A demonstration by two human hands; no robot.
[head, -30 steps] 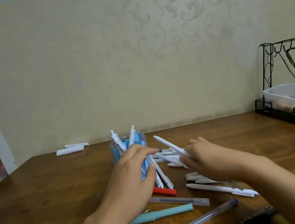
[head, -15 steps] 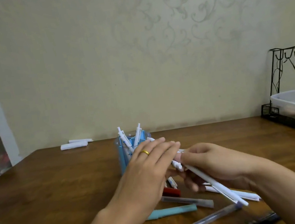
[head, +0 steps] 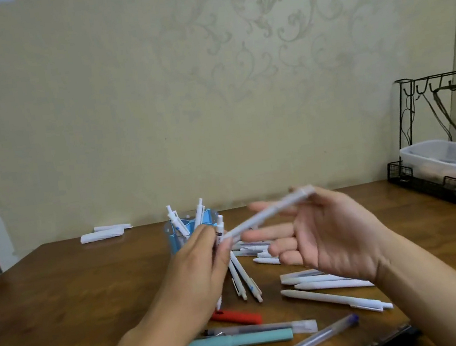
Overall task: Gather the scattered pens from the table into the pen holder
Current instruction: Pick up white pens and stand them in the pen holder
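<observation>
Brown wooden desk [head: 63,298]: left hand [head: 202,267] pinches a light, stiff, slippery white plastic pen [head: 267,214] by its tip; right hand [head: 326,235] lies open under its barrel.

My tabletop [head: 63,298] is dark brown wood with a visible grain and a soft sheen. The pen holder [head: 184,233] looks like clear blue plastic, glossy. The white pens [head: 335,300] seem matt plastic, as does the teal pen [head: 238,341]; the red one [head: 237,317] is smoother. The frosted pen [head: 306,345] is translucent plastic. The rack [head: 433,144] is thin black wire metal holding a cloudy plastic tub [head: 435,158]. The wall [head: 94,103] is matt patterned paper
</observation>
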